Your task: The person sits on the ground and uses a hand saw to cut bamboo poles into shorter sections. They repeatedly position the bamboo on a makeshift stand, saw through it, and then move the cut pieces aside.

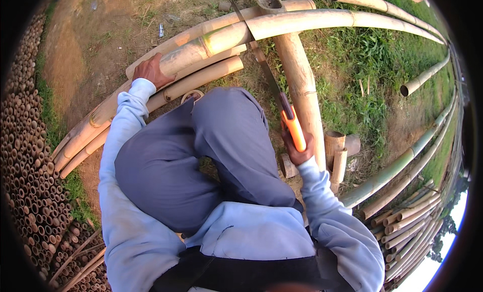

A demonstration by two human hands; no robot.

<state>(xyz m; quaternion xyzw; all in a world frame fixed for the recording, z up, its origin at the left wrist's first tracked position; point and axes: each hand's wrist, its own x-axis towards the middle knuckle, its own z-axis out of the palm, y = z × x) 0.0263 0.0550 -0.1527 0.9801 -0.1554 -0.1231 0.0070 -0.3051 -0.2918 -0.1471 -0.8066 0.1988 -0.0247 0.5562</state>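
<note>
My right hand (300, 147) is wrapped around the orange handle of a hand saw (293, 127). The saw's long blade crosses a thick pale bamboo pole (312, 21), and its tip reaches past the pole's far side. How deep the blade sits in the pole I cannot tell. At the pole's left end, my left hand (153, 72) is closed around the bamboo near its cut end; some fingers are hidden. A stout bamboo post (300, 80) runs beneath the pole, just right of the blade. My bent knee is between my two arms.
More bamboo lengths (216, 74) lie beside the held pole at left. Short offcuts (339, 166) stand by my right wrist. Cut bamboo ends (35, 166) are stacked at far left. Long poles (407, 158) stretch along the right, above a bamboo pile (410, 221).
</note>
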